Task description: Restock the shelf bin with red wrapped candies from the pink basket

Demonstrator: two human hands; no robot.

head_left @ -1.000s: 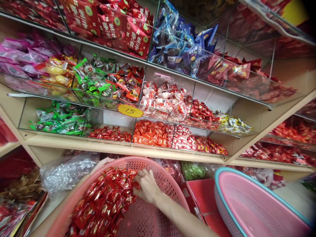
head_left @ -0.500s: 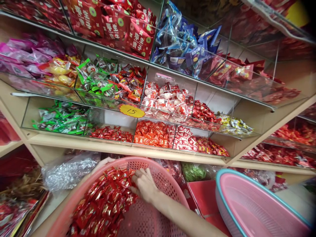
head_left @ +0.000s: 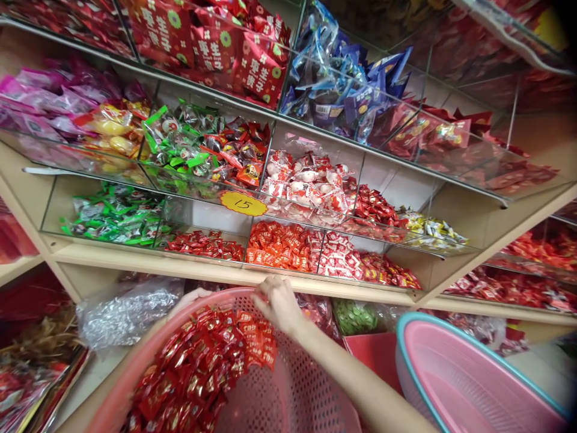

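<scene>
A pink perforated plastic basket (head_left: 135, 352) tilts in front of me. Inside, dark red wrapped candies (head_left: 189, 367) are heaped on the left, with a smaller patch of orange-red wrapped candies (head_left: 256, 340) beside them. My left hand (head_left: 192, 297) is closed on the basket's far left rim, its fingers partly hidden. Over the far rim is my right hand (head_left: 280, 304), its fingers loosely bent with the thumb apart; no candy shows in it. Just beyond it, a clear shelf bin holds similar orange-red candies (head_left: 279, 243).
Tiered clear bins of wrapped sweets fill the wooden shelf (head_left: 216, 270); a yellow tag (head_left: 243, 203) reads 15. At right stands a pink basin with a blue rim (head_left: 444, 334). Under the shelf lie a clear plastic bag (head_left: 128, 313) and a green bag (head_left: 358, 316).
My right hand has lifted out of the basket to its far rim, and orange-red candies now show where it was. My left hand stays on the rim.
</scene>
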